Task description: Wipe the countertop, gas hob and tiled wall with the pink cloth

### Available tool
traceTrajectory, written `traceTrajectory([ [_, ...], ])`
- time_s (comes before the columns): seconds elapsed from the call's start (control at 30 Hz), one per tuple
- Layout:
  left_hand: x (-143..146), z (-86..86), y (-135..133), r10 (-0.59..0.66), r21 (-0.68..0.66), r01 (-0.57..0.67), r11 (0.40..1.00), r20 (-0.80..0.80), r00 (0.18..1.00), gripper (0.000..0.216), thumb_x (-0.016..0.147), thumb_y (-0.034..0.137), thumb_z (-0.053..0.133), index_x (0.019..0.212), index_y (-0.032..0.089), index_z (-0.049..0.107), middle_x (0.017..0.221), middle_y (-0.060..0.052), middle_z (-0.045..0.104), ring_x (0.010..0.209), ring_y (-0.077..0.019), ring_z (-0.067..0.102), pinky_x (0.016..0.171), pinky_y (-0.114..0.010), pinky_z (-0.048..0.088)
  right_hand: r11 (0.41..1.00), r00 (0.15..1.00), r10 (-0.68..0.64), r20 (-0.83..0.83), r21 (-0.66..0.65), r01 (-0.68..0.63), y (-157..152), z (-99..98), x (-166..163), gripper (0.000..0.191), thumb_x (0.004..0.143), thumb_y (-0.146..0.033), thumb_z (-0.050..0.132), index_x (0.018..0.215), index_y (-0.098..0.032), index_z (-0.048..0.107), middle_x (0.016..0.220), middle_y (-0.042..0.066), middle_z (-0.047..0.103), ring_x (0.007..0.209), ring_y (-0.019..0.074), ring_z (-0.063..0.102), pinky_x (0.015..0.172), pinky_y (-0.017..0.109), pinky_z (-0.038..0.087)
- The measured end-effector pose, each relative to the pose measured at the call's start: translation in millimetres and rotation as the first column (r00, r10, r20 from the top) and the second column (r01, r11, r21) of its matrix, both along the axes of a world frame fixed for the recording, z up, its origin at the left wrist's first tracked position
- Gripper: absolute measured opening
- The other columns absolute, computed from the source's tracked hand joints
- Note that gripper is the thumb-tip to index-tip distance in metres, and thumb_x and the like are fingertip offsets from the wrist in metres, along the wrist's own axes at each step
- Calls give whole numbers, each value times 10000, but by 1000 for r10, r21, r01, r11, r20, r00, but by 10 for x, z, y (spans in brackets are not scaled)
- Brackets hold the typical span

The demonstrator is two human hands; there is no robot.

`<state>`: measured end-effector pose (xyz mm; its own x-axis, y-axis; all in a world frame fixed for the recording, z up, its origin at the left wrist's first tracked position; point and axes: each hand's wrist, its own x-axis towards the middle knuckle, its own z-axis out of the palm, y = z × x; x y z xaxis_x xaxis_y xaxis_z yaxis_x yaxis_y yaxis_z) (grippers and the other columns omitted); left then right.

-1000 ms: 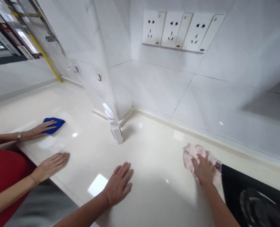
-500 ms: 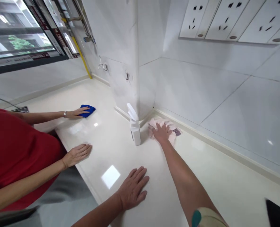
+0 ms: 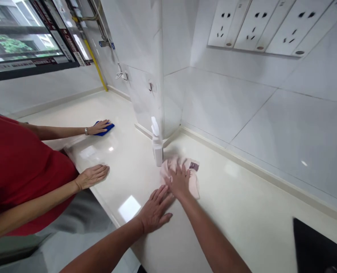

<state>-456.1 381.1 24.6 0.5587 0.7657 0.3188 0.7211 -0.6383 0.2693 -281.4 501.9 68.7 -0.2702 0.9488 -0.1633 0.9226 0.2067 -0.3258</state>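
Head view: counter wipe under way, extent unclear.
Left hand (image 3: pixel 155 208) lies flat near the front edge, fingers spread, holding nothing. Just beyond it, right hand (image 3: pixel 180 182) presses pink cloth (image 3: pixel 194 186) onto counter (image 3: pixel 242 204), fingers splayed and not pinching. The cloth is just short of spray bottle (image 3: pixel 157 146) by the wall corner. Far left, co-worker's hand (image 3: pixel 98 128) rests on blue cloth (image 3: pixel 109 128). The surface is glossy with no soil visible; I cannot tell how much has been wiped.

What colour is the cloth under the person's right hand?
Pale pink cloth, small dark label; head view.

L hand (image 3: pixel 155 206) flat, palm down, arm fwd. R hand (image 3: pixel 180 182) palm down, fingers spread, just beside L.
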Motion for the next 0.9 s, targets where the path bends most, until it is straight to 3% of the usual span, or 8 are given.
traceTrajectory([
  [0.13,-9,17,19,12,71,-12,997,-9,1000,871,1002,419,609,1723,290,137,1799,-159,103,1643,-402,174,1259,-599,294,979,974,204,-98,40,-201,-248,-27,412,541,1021,-536,521,1540,-384,544,1731,52,350,1629,335,179,1293,605,55],
  [0.3,-6,26,37,8,63,-6,998,-26,1000,839,1028,406,560,1726,293,108,1809,-133,35,1657,-376,127,1262,-578,296,957,964,-265,13,127,262,-256,-184,1796,537,1041,-511,418,1498,-294,600,1692,130,403,1574,351,310,1254,637,163],
  [0.47,10,-22,48,-19,1,19,1000,-29,999,867,1028,453,569,1728,296,82,1806,-139,71,1658,-371,126,1264,-578,292,629,632,-775,5,113,769,-541,-265,3175,607,1012,-578,386,1503,-290,597,1643,190,445,1485,430,401,1165,683,271],
  [0.57,21,-44,54,-31,-30,31,999,-20,999,887,1024,490,575,1729,299,71,1799,-150,110,1654,-376,143,1266,-584,284,402,403,-915,17,123,907,-492,-172,3321,674,1025,-554,312,1563,-204,521,1625,297,399,1489,506,345,1115,764,246],
  [0.63,24,-48,61,-34,-33,34,999,-6,999,902,1022,512,577,1729,299,58,1794,-157,134,1652,-378,150,1266,-590,281,330,330,-944,23,117,937,-331,-96,3067,697,1040,-524,268,1580,-138,478,1635,352,332,1507,523,296,1099,800,217],
  [0.7,22,-46,71,-39,-27,39,999,8,999,915,1018,532,582,1729,300,55,1792,-159,142,1650,-380,156,1261,-591,289,403,401,-915,41,87,911,-145,-31,2604,705,1056,-498,245,1595,-86,434,1645,387,275,1516,523,267,1090,819,200],
  [0.73,18,-42,76,-43,-22,43,999,17,999,922,1014,544,585,1729,304,54,1793,-158,138,1649,-383,160,1258,-594,296,523,521,-852,56,72,849,-70,-7,2324,692,1064,-475,242,1601,-77,420,1645,385,277,1515,523,264,1088,830,187],
  [0.9,-21,-8,102,-40,0,41,999,83,996,901,1025,572,548,1727,328,38,1800,-145,93,1642,-395,173,1243,-623,317,885,885,-466,-15,17,466,-204,-5,863,614,998,-533,553,1577,-335,502,1739,110,309,1604,396,189,1250,683,83],
])
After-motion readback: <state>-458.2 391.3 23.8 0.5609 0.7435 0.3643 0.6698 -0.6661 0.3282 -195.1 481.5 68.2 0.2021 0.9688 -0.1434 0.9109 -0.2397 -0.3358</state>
